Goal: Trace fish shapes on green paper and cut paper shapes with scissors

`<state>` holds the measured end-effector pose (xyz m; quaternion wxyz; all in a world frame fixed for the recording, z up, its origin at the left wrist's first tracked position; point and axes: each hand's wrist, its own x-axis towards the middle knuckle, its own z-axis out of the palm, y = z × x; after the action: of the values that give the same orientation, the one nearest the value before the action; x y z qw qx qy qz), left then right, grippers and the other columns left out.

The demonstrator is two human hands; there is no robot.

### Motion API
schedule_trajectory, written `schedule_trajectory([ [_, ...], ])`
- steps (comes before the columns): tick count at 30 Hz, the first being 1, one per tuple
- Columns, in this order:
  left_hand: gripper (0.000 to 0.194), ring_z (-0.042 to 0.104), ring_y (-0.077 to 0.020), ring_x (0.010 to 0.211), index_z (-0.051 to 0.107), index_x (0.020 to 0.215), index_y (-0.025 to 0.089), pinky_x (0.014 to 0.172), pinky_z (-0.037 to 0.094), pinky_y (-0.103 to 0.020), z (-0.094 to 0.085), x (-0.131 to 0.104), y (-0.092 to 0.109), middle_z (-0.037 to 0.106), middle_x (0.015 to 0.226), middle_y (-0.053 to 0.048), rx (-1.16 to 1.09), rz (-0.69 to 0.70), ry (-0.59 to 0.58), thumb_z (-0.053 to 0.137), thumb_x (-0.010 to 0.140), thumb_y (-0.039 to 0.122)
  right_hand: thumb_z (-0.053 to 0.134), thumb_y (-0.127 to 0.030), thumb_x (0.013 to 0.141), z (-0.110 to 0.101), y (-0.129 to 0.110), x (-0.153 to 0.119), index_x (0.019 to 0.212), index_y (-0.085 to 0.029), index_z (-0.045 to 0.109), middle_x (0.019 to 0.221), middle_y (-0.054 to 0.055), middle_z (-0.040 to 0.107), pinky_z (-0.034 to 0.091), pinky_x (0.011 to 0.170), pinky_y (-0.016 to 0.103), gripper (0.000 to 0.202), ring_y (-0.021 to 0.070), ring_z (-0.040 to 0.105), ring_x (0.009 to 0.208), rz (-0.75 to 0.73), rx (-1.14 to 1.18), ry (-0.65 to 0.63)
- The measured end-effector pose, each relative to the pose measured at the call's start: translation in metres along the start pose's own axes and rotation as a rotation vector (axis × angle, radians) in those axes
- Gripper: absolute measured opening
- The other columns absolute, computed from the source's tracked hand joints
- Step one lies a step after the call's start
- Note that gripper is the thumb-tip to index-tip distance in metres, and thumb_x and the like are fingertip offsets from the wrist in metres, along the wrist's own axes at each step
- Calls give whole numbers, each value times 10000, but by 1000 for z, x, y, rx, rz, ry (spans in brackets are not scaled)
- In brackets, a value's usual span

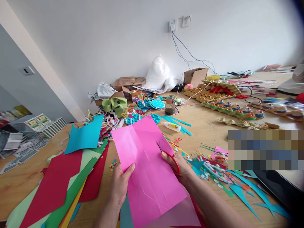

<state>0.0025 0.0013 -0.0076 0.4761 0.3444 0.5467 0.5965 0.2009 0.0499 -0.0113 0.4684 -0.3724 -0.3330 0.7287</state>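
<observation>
A large sheet of pink paper (pixel 147 164), marked with fold creases, is held up in front of me. My left hand (pixel 121 179) pinches its left edge, thumb on top. In my right hand (pixel 179 166) are red-handled scissors (pixel 175 162), their dark tip lying over the right part of the sheet. That hand is also at the paper's right edge; some of its fingers are hidden behind the sheet. A thin curved line is drawn on the pink paper near the blades. Below lies another pinkish sheet (pixel 180 213), partly covered.
Coloured paper sheets (pixel 54 177) are stacked at left, with a blue sheet (pixel 85 134) on top. A glue bottle (pixel 172 126), a glass jar (pixel 169 106) and blue strips lie beyond. Paper scraps (pixel 218 174) cover the right side, before decorated egg cartons (pixel 235 109).
</observation>
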Motion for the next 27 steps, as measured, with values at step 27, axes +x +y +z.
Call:
schedule_trajectory([
  [27, 539, 604, -338, 1081, 698, 1027, 117, 967, 435, -440, 0, 0, 1, 698, 1077, -141, -8, -3, -6, 815, 581, 396, 841, -450, 558, -6, 6, 6, 964, -209, 662, 824, 43, 718, 487, 588, 336, 505, 211, 625, 618, -86, -74, -7],
])
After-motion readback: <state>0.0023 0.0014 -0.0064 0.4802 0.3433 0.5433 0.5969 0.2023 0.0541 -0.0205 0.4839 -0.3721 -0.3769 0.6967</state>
